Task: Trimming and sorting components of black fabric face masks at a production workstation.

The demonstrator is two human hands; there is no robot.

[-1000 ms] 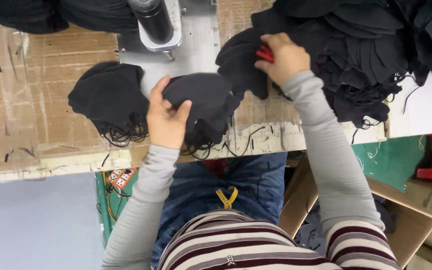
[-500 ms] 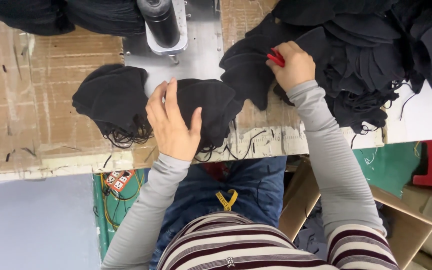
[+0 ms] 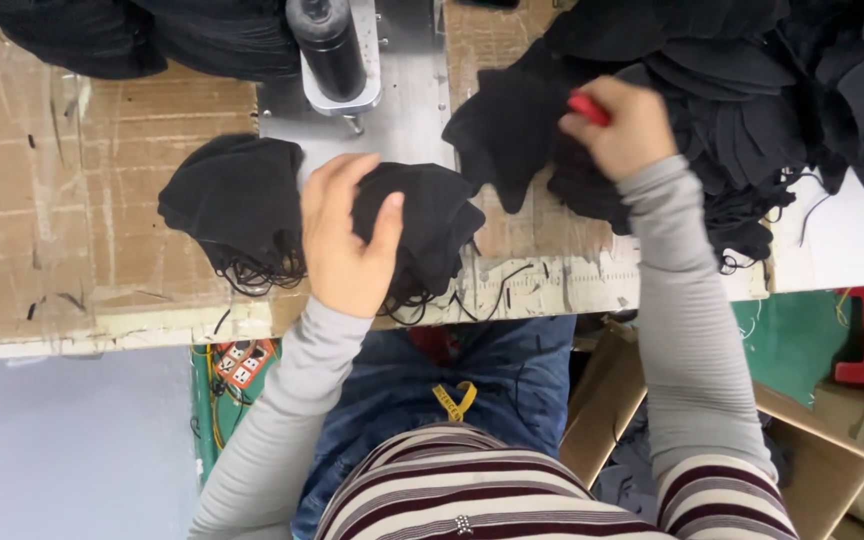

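Grey long sleeves (image 3: 687, 330) under a maroon-and-cream striped top (image 3: 512, 495), with blue jeans (image 3: 422, 385) below

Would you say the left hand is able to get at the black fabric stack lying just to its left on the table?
Probably yes. The left hand rests on a black fabric piece, and the black fabric stack lies right beside it on the cardboard-covered table, with nothing between them.

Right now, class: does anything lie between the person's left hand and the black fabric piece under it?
Nothing visible does. The left hand rests flat on the black fabric piece, touching it. The right hand holds a red tool at the black fabric pile.
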